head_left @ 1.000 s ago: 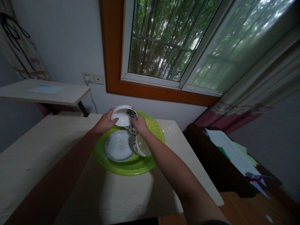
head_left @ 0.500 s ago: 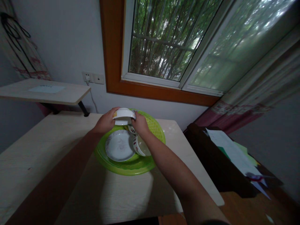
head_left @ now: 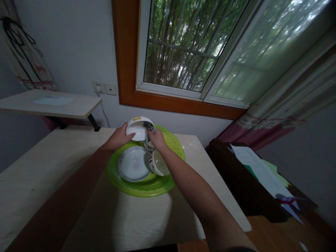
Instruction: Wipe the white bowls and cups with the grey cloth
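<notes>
My left hand (head_left: 118, 137) grips the rim of a white bowl (head_left: 138, 128), held tilted toward me above the far side of a round green tray (head_left: 141, 189). My right hand (head_left: 156, 139) is closed on a dark patterned cloth (head_left: 150, 128) pressed against the bowl's right edge. Below them in the tray lie a white plate (head_left: 133, 163) with a faint pattern and a small bowl (head_left: 158, 164) with red marks on its side. Another small dish (head_left: 147, 146) peeks out under my right hand.
The tray sits on a light wooden table (head_left: 52, 175) under a window. A raised side shelf (head_left: 49, 103) with a sheet of paper stands at left. A dark piece of furniture (head_left: 244, 185) with papers (head_left: 259, 171) stands at right, by a curtain.
The white bowl was turned rim-level half a second ago and is now tilted back with its inside facing me; the cloth shows again at its right edge.
</notes>
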`<action>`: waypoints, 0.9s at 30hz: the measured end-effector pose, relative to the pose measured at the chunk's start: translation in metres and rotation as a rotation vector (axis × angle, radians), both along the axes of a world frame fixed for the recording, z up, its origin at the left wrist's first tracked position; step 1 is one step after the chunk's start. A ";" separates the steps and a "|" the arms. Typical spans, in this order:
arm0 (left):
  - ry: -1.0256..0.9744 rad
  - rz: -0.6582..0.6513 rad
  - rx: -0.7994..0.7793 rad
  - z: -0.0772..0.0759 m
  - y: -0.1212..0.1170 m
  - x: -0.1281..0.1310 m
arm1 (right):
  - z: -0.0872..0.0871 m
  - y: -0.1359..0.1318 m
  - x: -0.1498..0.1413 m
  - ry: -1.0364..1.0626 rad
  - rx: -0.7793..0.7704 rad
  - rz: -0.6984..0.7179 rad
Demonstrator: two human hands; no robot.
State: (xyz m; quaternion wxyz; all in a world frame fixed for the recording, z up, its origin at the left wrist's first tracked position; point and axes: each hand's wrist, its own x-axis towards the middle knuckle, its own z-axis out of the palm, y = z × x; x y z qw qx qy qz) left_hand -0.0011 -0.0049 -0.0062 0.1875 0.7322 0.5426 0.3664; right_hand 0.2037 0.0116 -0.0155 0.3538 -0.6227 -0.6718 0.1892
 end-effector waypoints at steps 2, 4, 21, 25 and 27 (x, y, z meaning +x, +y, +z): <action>-0.013 0.001 -0.053 -0.001 0.000 0.000 | -0.001 0.000 -0.001 0.020 -0.005 0.007; -0.073 -0.024 -0.050 -0.002 0.002 -0.002 | -0.001 -0.002 -0.002 0.025 0.017 0.026; -0.064 -0.146 0.039 -0.005 0.005 -0.005 | 0.004 -0.010 0.004 -0.199 0.170 0.077; -0.111 -0.116 0.032 -0.001 0.001 -0.003 | 0.001 -0.004 0.002 -0.084 0.115 0.040; -0.145 -0.107 -0.009 0.000 -0.001 -0.001 | 0.000 -0.001 0.001 -0.018 0.066 0.020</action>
